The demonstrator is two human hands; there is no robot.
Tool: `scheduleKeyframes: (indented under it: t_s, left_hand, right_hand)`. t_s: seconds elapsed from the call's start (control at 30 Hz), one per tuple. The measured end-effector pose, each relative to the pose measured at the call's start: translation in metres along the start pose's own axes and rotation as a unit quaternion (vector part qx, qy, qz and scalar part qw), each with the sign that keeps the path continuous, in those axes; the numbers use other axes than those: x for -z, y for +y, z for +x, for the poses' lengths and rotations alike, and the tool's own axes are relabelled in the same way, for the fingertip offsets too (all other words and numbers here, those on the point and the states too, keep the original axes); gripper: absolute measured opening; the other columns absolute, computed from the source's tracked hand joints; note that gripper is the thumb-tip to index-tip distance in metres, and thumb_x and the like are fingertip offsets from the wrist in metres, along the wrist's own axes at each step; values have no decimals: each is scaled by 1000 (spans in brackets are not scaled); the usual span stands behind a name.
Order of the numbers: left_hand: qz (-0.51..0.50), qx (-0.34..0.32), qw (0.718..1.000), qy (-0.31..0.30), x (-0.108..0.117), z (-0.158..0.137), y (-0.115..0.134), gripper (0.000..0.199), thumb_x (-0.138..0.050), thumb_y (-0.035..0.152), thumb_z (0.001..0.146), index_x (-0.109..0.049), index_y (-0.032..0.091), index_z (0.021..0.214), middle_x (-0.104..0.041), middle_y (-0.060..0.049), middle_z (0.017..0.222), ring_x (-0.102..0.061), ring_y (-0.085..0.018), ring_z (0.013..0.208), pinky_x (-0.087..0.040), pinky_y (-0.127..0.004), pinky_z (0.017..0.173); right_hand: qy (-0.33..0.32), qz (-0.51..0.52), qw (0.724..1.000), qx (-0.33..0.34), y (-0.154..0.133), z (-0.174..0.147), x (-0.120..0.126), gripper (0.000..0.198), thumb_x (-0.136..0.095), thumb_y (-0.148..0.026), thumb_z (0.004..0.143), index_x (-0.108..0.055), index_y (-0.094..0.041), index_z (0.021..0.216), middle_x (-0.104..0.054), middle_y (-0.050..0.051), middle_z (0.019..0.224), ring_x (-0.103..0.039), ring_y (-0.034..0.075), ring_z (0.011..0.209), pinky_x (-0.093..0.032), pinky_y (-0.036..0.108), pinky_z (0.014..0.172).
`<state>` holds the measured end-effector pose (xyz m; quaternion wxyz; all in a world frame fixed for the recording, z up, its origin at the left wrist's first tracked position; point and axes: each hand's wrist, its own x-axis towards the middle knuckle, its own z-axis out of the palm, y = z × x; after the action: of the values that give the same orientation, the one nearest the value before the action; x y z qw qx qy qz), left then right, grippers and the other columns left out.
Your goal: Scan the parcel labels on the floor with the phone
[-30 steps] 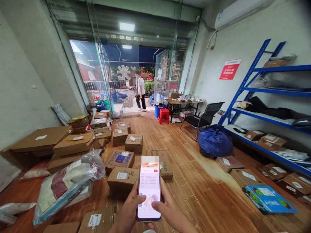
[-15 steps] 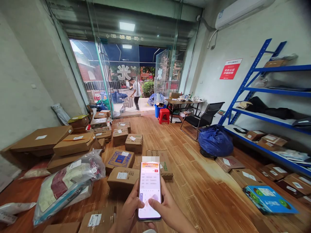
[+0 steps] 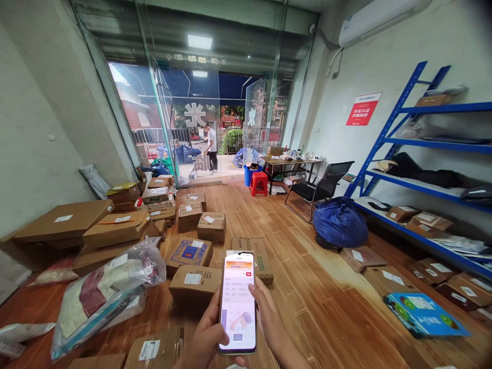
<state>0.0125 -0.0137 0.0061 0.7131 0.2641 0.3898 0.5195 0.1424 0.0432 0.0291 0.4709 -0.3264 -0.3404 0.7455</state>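
A smartphone (image 3: 238, 302) with a lit white screen is held upright at the bottom centre, above the floor. My left hand (image 3: 209, 328) is closed around its left edge, with the thumb on the lower left of the screen. On the other edge, my right hand (image 3: 269, 323) grips the phone too, its thumb near the upper right of the screen. The screen shows an orange banner, a small red button and lines of text too small to read. Behind the phone lie a flat carton (image 3: 263, 259) and a brown carton (image 3: 194, 282).
Cartons and a clear-bagged parcel (image 3: 107, 297) crowd the floor on the left. To the right are a blue sack (image 3: 340, 223), a blue shelf rack (image 3: 426, 187) and a kiwi box (image 3: 425, 315). A chair (image 3: 323, 184) and red stool (image 3: 259, 183) stand ahead. Beyond the glass door stands a person (image 3: 211, 146).
My right thumb has moved up from the lower screen to its upper right edge. The lower screen now shows a picture instead of the keypad. The person outside has shifted left and stands more upright.
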Motion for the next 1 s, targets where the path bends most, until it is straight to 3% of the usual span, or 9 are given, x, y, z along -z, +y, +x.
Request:
scheduleKeyframes:
  t_s: [0.17, 0.5, 0.83, 1.0]
  left_hand:
    - [6, 24, 1000, 15, -2, -1, 0, 112, -52, 7, 53, -2, 29, 151, -64, -4, 119, -62, -23, 85, -50, -25, 51]
    - [1, 15, 1000, -4, -1, -1, -2, 111, -52, 7, 55, -2, 32, 151, -67, -3, 107, -61, -21, 78, -48, -24, 50]
    - [-13, 33, 999, 35, -9, -4, 4, 116, -54, 6, 50, -2, 32, 150, -63, -4, 120, -60, -22, 89, -51, -24, 57]
    - [-13, 29, 999, 25, -8, -3, 2, 115, -52, 5, 52, 0, 34, 150, -62, -3, 122, -60, -21, 88, -47, -20, 51]
  right_hand:
    - [48, -32, 998, 8, -6, 6, -2, 58, -79, -72, 49, -65, -19, 70, -64, 0, 60, -55, 19, 57, -43, 27, 55]
    - [49, -53, 997, 10, -5, 8, -1, 63, -78, -73, 49, -62, -16, 71, -64, 1, 60, -52, 16, 55, -38, 25, 53]
    - [45, -56, 997, 13, -4, 5, 0, 63, -77, -72, 52, -64, -15, 77, -68, 3, 62, -57, 19, 58, -40, 27, 56]
    - [38, -59, 997, 13, -5, 5, -1, 62, -76, -71, 54, -63, -15, 78, -68, 3, 65, -58, 20, 60, -42, 28, 57]
